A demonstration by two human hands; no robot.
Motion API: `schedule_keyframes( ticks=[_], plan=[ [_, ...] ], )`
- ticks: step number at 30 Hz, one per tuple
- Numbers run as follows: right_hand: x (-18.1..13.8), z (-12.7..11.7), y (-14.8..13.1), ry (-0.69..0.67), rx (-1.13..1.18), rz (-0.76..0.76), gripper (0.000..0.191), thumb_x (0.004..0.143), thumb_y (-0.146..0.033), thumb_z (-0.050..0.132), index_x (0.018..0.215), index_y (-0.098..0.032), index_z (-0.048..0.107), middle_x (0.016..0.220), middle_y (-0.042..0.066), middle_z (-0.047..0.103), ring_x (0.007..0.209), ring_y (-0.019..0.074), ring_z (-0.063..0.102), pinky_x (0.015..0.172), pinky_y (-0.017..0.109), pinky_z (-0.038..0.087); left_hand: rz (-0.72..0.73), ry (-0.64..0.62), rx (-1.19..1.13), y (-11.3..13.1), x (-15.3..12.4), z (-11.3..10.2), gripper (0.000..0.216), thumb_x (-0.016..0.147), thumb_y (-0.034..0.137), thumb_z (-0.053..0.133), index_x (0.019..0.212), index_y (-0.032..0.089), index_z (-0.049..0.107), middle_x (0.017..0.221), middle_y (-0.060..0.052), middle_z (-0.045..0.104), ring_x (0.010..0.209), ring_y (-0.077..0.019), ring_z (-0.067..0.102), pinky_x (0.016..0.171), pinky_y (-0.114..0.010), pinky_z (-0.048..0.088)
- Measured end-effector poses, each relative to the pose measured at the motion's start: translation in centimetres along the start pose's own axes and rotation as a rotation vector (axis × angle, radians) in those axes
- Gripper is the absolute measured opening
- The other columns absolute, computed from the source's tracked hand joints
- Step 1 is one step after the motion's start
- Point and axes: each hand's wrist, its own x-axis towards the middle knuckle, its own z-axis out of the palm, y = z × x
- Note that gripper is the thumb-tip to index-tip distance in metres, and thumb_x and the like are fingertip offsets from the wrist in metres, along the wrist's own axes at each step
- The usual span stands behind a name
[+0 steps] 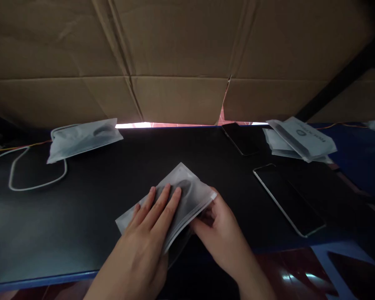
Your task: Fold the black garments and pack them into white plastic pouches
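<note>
A frosted translucent zip bag (190,189) with a dark shape inside is tilted between my hands over the near part of the black table. My left hand (150,233) lies across its upper face, fingers long and slightly apart, the thumb hidden beneath the bag's near edge. At the bag's right corner, beside a small white slider (213,195), my right hand (220,225) grips the edge with bent fingers. Some of those fingertips are hidden behind the bag. Part of a dark item shows below the open-looking near edge; its kind cannot be made out.
Another filled frosted bag (81,139) lies at the left over a white cable (37,187). Several similar bags (303,137) are piled at the back right. Two dark phones, one smaller (241,139) and one larger (289,200), lie right. Cardboard (175,62) walls the table's back.
</note>
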Motion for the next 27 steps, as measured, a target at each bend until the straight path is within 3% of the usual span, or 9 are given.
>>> schedule_keyframes(
  ticks=[3, 6, 10, 12, 15, 19, 22, 24, 27],
  plan=[
    [0.6, 1.2, -0.3, 0.215, -0.210, 0.018, 0.016, 0.095, -0.031, 0.071, 0.110, -0.025, 0.066, 0.079, -0.002, 0.074, 0.063, 0.0174, 0.070, 0.055, 0.026, 0.053, 0.031, -0.034, 0.068, 0.0, -0.3, 0.0, 0.112, 0.076, 0.006, 0.043, 0.179, 0.028, 0.005, 0.173, -0.010, 0.043, 0.152, -0.0438, 0.047, 0.102, -0.069, 0.061],
    [0.6, 0.9, -0.9, 0.212, -0.349, -0.018, 0.009, 0.096, -0.025, 0.066, 0.105, -0.026, 0.066, 0.078, -0.002, 0.074, 0.066, 0.0181, 0.071, 0.057, 0.026, 0.051, 0.046, -0.055, 0.120, -0.1, -0.9, -0.3, 0.100, 0.089, 0.015, 0.049, 0.179, 0.026, 0.007, 0.172, -0.013, 0.043, 0.151, -0.0493, 0.047, 0.098, -0.077, 0.059],
    [-0.6, -2.0, -0.9, -0.039, -0.266, 0.009, 0.044, 0.098, -0.024, 0.065, 0.142, -0.033, 0.062, 0.106, 0.001, 0.079, 0.089, 0.0208, 0.079, 0.077, 0.034, 0.063, 0.080, -0.097, 0.041, -0.9, -1.3, -1.6, 0.112, 0.094, 0.069, 0.067, 0.178, 0.028, 0.007, 0.170, -0.018, 0.044, 0.152, -0.0590, 0.043, 0.095, -0.088, 0.052],
    [-1.2, -3.6, -0.5, -0.103, -0.159, 0.024, 0.060, 0.100, -0.026, 0.067, 0.157, -0.037, 0.053, 0.125, 0.004, 0.077, 0.107, 0.0223, 0.078, 0.093, 0.041, 0.065, 0.088, -0.108, -0.047, -1.3, -0.6, -2.6, 0.111, 0.093, 0.077, 0.065, 0.178, 0.033, 0.008, 0.172, -0.015, 0.044, 0.157, -0.0558, 0.037, 0.103, -0.087, 0.049],
    [-1.7, -4.9, 0.2, -0.106, -0.076, 0.048, 0.071, 0.097, -0.026, 0.072, 0.162, -0.038, 0.047, 0.138, 0.007, 0.072, 0.116, 0.0229, 0.076, 0.099, 0.043, 0.064, 0.047, -0.123, -0.135, -1.6, 2.2, -3.5, 0.079, 0.108, 0.064, 0.053, 0.175, 0.035, 0.025, 0.175, -0.009, 0.042, 0.165, -0.0450, 0.031, 0.118, -0.080, 0.043],
    [-1.9, -4.0, 0.7, -0.063, -0.222, 0.027, 0.096, 0.089, -0.025, 0.080, 0.171, -0.039, 0.032, 0.124, 0.004, 0.075, 0.094, 0.0218, 0.077, 0.086, 0.042, 0.066, 0.062, -0.273, -0.251, -1.7, 8.0, -3.0, 0.052, 0.115, 0.046, 0.046, 0.164, 0.029, 0.050, 0.169, -0.009, 0.055, 0.166, -0.0404, 0.033, 0.127, -0.080, 0.030],
    [-1.9, -2.3, 0.4, 0.026, -0.383, 0.005, 0.111, 0.087, -0.025, 0.079, 0.176, -0.038, 0.015, 0.105, -0.001, 0.079, 0.081, 0.0228, 0.076, 0.077, 0.041, 0.065, 0.151, -0.362, -0.321, -1.6, 11.2, -2.3, 0.026, 0.111, 0.036, 0.059, 0.128, 0.028, 0.077, 0.125, -0.004, 0.081, 0.137, -0.0330, 0.068, 0.129, -0.074, 0.031],
    [-1.9, -1.1, 0.0, 0.077, -0.432, -0.017, 0.116, 0.086, -0.025, 0.079, 0.177, -0.033, 0.007, 0.096, -0.002, 0.080, 0.086, 0.0269, 0.079, 0.080, 0.043, 0.064, 0.199, -0.374, -0.357, -1.4, 12.2, -1.9, 0.017, 0.107, 0.034, 0.066, 0.098, 0.025, 0.077, 0.099, 0.001, 0.079, 0.111, -0.0254, 0.075, 0.128, -0.065, 0.037],
    [-1.6, 0.3, -0.3, 0.207, -0.481, -0.042, 0.111, 0.089, -0.025, 0.074, 0.177, -0.029, 0.007, 0.099, 0.000, 0.084, 0.090, 0.0306, 0.082, 0.082, 0.044, 0.062, 0.186, -0.327, -0.407, -0.8, 12.4, -1.6, 0.022, 0.109, 0.031, 0.061, 0.089, 0.023, 0.067, 0.092, 0.003, 0.072, 0.096, -0.0184, 0.071, 0.128, -0.053, 0.038]
  ],
)
